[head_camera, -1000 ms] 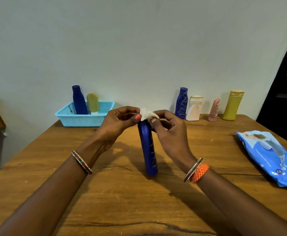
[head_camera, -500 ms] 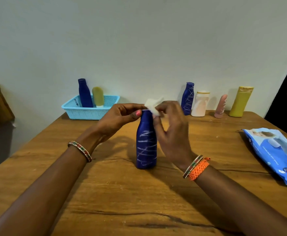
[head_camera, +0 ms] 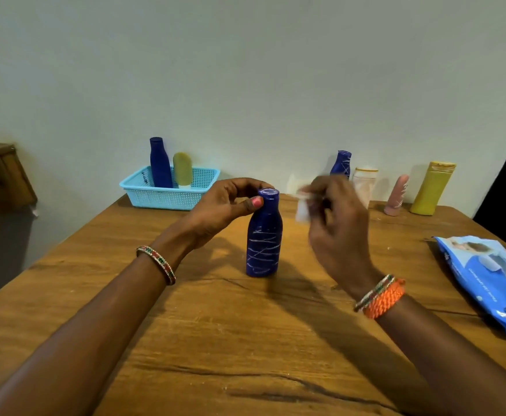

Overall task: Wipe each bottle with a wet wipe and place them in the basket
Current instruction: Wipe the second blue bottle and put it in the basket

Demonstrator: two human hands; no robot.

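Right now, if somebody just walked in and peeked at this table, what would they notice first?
First, the blue bottle with white scribbles, standing upright mid-table, its cap pinched by the left hand. Beside it the right hand holds a small white wet wipe, blurred. Then the light blue basket at the far left by the wall, holding two bottles, and the shiny blue wipes pack at the right edge.

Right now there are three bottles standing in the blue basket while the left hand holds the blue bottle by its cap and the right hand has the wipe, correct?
Not quite: the head view shows two bottles in the blue basket, a dark blue bottle and a yellow-green bottle. The rest holds: the left hand holds the scribbled blue bottle by its cap, and the right hand has the wipe.
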